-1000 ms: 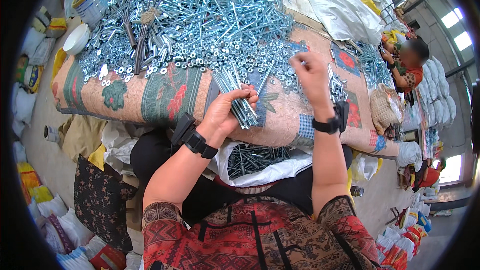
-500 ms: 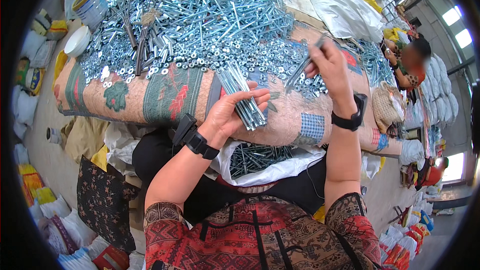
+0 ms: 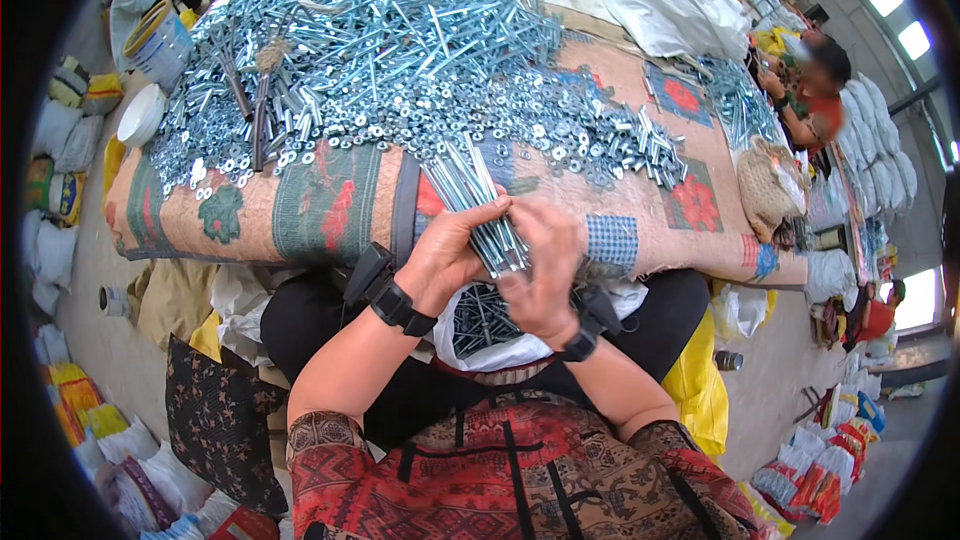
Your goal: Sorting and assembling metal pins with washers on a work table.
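Note:
My left hand (image 3: 438, 252) is closed around a bundle of long silver bolts (image 3: 462, 185), held tilted above the near edge of the cloth-covered table. My right hand (image 3: 548, 275) is at the lower end of the bundle, its fingers smeared by motion, so whether it grips anything cannot be made out. Below both hands, a white sack (image 3: 515, 352) lies open in my lap with many dark-looking bolts (image 3: 470, 318) inside. Just beyond the bundle lie loose washers and nuts (image 3: 400, 115) and short metal sleeves (image 3: 650, 145).
A large heap of bolts (image 3: 440, 10) covers the far part of the patterned cloth (image 3: 330, 205). Dark rods (image 3: 262, 120) lie at its left, near a white bowl (image 3: 141, 118) and a bucket (image 3: 160, 45). A woven bag (image 3: 768, 190) sits at right, close to another person (image 3: 820, 100).
My right hand has come from the parts at the right of the table down to the bundle. The left hand keeps its hold on the bolts. The view has shifted slightly.

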The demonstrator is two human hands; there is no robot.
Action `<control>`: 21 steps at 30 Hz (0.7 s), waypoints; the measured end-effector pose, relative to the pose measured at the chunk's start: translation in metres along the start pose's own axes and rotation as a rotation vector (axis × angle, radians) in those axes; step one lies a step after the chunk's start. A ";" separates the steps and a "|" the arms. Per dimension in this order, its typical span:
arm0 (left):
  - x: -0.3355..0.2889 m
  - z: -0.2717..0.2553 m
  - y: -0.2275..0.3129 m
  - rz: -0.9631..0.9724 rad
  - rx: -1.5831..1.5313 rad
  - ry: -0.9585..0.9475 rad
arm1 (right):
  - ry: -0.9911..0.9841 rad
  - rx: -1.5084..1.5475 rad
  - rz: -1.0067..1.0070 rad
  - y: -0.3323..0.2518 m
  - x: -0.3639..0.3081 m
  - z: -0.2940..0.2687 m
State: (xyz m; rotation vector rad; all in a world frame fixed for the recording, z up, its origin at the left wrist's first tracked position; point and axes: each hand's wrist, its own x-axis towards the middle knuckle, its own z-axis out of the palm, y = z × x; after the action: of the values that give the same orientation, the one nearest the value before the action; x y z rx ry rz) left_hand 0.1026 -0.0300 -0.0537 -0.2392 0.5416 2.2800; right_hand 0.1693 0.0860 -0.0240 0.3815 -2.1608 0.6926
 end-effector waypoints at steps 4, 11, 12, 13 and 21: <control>-0.011 -0.002 -0.035 0.016 0.140 -0.091 | 0.108 0.109 -0.014 0.008 -0.011 0.018; -0.019 0.019 -0.036 0.154 0.228 0.009 | 0.047 0.632 0.530 -0.004 -0.010 -0.014; -0.030 0.028 -0.028 0.101 0.287 -0.001 | -0.028 0.471 0.602 0.009 -0.006 -0.029; -0.033 0.028 -0.026 0.067 0.380 -0.054 | 0.043 0.688 0.751 0.020 0.000 -0.031; -0.048 0.006 -0.064 -0.402 0.506 -0.345 | -0.178 1.805 1.275 0.046 -0.015 -0.022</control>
State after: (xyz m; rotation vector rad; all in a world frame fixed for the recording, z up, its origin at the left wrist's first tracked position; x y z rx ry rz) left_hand 0.1820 -0.0189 -0.0525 0.2704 0.7830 1.6810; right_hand 0.1692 0.1366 -0.0405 -0.1956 -0.9941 3.2507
